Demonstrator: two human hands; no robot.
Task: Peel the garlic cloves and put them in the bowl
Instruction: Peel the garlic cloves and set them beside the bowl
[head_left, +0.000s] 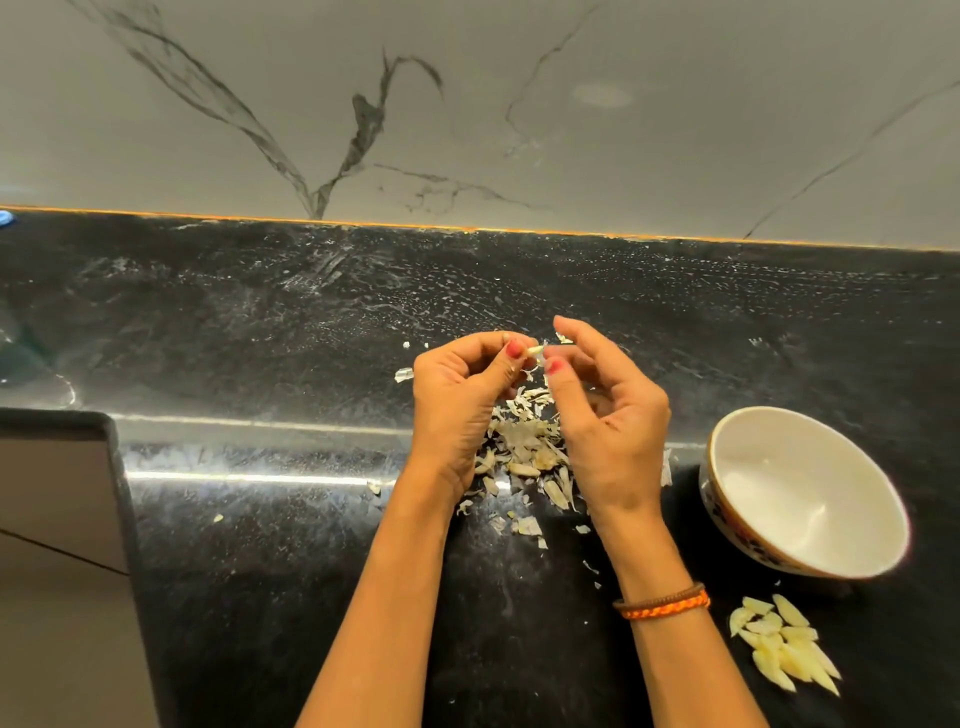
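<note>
Nearest the camera, a cluster of peeled cloves (784, 644) lies on the black tabletop (260, 571), just in front of the white bowl (810, 493), which looks empty from here; both sit to the right of the right forearm, so the right hand is the nearer one for any transfer. Between the forearms, a heap of papery skins (524, 452) is scattered, and a few pale lumps in it may be unpeeled cloves, though I cannot tell for sure. Above the heap, the left hand (462, 400) and right hand (608, 415) meet, each pinching the garlic clove (535, 354) between thumb and fingertips. The clove is mostly hidden by the fingers, so its long axis and how much skin remains are hard to make out. Beyond lies the veined marble wall (467, 104).
</note>
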